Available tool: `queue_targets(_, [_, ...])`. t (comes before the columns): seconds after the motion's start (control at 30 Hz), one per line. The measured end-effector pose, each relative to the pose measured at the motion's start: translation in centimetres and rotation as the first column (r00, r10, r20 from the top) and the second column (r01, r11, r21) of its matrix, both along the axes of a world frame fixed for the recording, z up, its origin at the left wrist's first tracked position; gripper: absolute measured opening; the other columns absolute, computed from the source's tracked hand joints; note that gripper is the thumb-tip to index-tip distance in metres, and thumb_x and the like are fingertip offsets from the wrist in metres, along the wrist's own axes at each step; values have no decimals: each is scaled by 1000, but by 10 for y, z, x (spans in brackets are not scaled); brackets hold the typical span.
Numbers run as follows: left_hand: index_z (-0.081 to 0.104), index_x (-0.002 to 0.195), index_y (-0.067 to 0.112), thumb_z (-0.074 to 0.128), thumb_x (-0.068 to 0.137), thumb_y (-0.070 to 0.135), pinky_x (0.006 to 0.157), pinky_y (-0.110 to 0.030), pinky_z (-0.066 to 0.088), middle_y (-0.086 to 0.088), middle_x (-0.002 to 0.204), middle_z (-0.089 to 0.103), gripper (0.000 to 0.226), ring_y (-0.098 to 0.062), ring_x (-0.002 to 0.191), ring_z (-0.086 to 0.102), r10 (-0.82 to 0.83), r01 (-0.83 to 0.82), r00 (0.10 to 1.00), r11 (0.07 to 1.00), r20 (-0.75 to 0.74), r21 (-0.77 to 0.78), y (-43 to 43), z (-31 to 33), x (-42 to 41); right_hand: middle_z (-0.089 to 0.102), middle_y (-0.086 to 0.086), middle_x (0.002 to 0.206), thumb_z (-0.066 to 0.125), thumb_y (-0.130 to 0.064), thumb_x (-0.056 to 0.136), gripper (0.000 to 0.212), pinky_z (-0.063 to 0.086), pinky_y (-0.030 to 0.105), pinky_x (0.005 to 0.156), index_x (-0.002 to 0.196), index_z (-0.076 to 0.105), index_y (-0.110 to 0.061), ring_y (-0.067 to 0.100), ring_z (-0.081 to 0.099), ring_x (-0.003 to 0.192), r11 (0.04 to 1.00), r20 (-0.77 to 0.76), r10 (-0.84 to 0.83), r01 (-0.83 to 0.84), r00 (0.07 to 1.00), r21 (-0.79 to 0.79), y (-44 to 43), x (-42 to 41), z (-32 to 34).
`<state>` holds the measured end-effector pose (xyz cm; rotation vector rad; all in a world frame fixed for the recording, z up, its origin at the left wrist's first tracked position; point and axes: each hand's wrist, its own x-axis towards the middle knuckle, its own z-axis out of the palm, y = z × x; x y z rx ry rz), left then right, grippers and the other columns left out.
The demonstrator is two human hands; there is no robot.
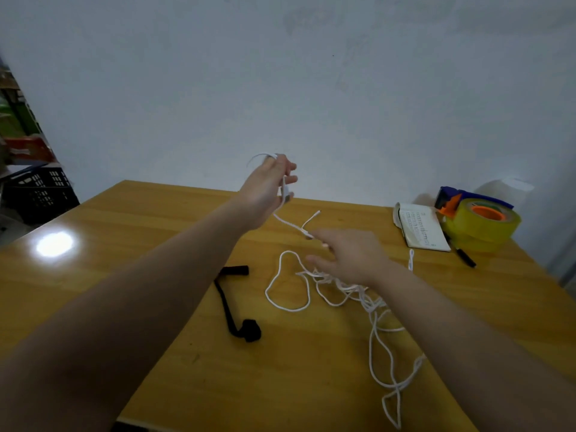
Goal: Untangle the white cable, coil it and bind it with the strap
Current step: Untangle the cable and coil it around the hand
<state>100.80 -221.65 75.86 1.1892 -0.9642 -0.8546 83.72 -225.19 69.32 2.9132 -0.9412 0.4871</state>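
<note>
The white cable (288,308) lies in a loose tangle on the yellow wooden table (156,232), with loops running toward the near right edge. My left hand (265,188) is raised above the table's far side and shut on one end of the cable, a short loop sticking out above its fingers. From there the cable runs down to my right hand (346,254), which pinches it between thumb and forefinger just over the tangle, other fingers spread. The black strap (232,302) lies flat on the table left of the tangle, untouched, one end curled.
At the table's far right stand a yellow tape roll in a blue and orange dispenser (477,222), a small white notebook (424,227) and a black pen (466,258). A black crate (39,190) sits on the floor at the left. A wall rises behind the table.
</note>
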Motion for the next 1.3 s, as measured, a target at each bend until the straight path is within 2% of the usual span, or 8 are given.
queue_targets(0.23, [45,77,17,28,102,34,85,-37,35,-3,116,58,35,-19,116,55,144,-142,989,989,-42,49,2,-7,37,54,-16,58,47,-43,93,24,37,26,53,105,66,-36,13,60,65,1000,250,-20,19,968,4,-8,-30,-2])
queue_targets(0.37, [47,74,19,31,101,38,84,-35,39,-1,102,64,37,-18,103,56,16,-14,999,996,-29,88,0,-17,20,69,-14,89,47,-35,95,27,50,30,70,117,63,-35,2,59,80,984,433,49,-117,900,132,2,-18,13])
queue_targets(0.57, [54,79,12,34,101,33,93,-42,44,-10,88,70,36,-26,96,64,-186,163,972,974,147,154,3,-32,7,52,2,86,48,-15,92,23,35,6,73,100,68,-7,-7,48,81,962,717,134,-263,684,70,-1,1,34])
queue_targets(0.7, [50,78,10,30,102,30,64,-34,49,-3,53,57,37,-19,55,57,-331,313,941,929,67,195,13,-27,-11,59,-2,89,46,-14,95,19,37,9,73,95,65,-15,-7,52,83,957,775,96,-272,625,100,-3,7,39])
queue_targets(0.8, [36,62,17,27,101,42,41,-21,24,6,45,27,47,-10,40,23,-449,434,893,861,-5,265,19,-25,-21,60,-12,83,45,-14,97,20,37,8,59,93,65,-15,-7,54,67,923,819,-86,-264,567,280,-7,7,43])
queue_targets(0.9, [24,58,21,22,91,66,40,-20,7,8,45,17,56,-9,41,9,-514,517,853,805,-92,292,23,-23,-30,66,-8,88,46,-21,97,24,48,16,62,97,69,-13,-4,59,73,836,774,-251,-274,581,476,-14,4,42])
queue_targets(1.07, [25,49,24,28,93,60,37,-14,7,10,39,19,57,-8,36,6,-527,576,815,784,-243,232,22,-26,-34,68,7,99,41,-38,96,38,52,34,84,112,62,-10,16,64,93,447,676,-361,-517,643,730,-3,3,38])
queue_targets(1.3, [31,51,23,49,93,46,36,-18,16,9,43,21,51,-7,36,18,-148,162,986,958,-78,238,15,-34,-26,56,5,67,69,-23,82,25,41,21,54,92,62,-2,13,51,58,701,566,-192,-292,802,651,9,2,34])
